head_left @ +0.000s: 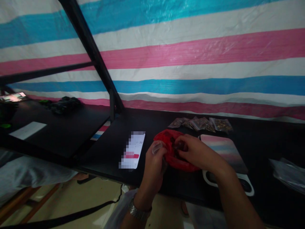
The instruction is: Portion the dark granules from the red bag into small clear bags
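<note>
A red plastic bag (184, 166) lies bunched open on the black table, with dark contents partly showing inside. My left hand (154, 162) is closed at the bag's left side, on what looks like a small clear plastic bag (157, 147) that sticks up between thumb and fingers. Over the red bag's opening, my right hand (193, 149) has its fingers curled and pinched together. Whatever sits between those fingertips is too dark and small to name. Behind the red bag, several small clear bags (201, 124) of brownish metal-looking bits lie in a row.
A scale (226, 152) with a shiny plate stands right of the red bag. Left lies a lit phone (133, 151). Flat clear plastic bags (288, 173) rest at the far right. A black metal frame post (95, 60) rises at the left; a striped sheet (190, 70) hangs behind.
</note>
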Tool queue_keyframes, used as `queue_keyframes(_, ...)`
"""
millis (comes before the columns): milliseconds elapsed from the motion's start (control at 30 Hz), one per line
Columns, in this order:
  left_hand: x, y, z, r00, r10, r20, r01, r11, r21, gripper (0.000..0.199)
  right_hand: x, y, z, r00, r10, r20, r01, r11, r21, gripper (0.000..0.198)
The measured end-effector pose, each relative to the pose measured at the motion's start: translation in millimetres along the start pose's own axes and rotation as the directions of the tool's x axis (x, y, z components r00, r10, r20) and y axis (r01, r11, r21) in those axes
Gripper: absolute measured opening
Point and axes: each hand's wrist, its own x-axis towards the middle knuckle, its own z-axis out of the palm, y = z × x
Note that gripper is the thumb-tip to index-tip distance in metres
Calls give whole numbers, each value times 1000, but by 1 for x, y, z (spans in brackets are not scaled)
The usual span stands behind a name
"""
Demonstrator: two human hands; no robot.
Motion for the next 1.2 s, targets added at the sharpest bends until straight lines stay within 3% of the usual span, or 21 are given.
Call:
queue_keyframes(167,0,11,-1,999,-28,-26,24,988,-155,20,-2,-3,-4,996,59,63,-64,994,85,24)
queue_keyframes(300,-2,13,0,1000,-1,-28,-3,988,-152,20,-4,2,-4,994,51,95,-68,979,190,18)
queue_keyframes(433,-2,8,-4,991,136,16,-136,990,38,12,-3,12,-6,991,64,121,-89,973,213,22)
queue_keyframes(567,-2,4,-8,941,300,154,-334,893,302,6,-1,22,-8,992,68,111,-97,953,287,24)
queue_keyframes(733,-6,1,-12,899,339,278,-437,732,522,9,2,22,-11,996,92,14,-92,950,299,22)
queue_keyframes(833,-5,-1,-17,885,344,314,-465,679,568,13,2,13,-15,994,111,-20,-96,929,358,18)
queue_keyframes(1033,2,-3,-21,908,294,298,-412,750,517,2,-4,-20,-18,996,-1,-86,43,870,492,21)
queue_keyframes(1200,8,-4,-21,926,275,258,-369,803,469,12,-9,-44,-7,993,-43,-111,74,953,294,24)
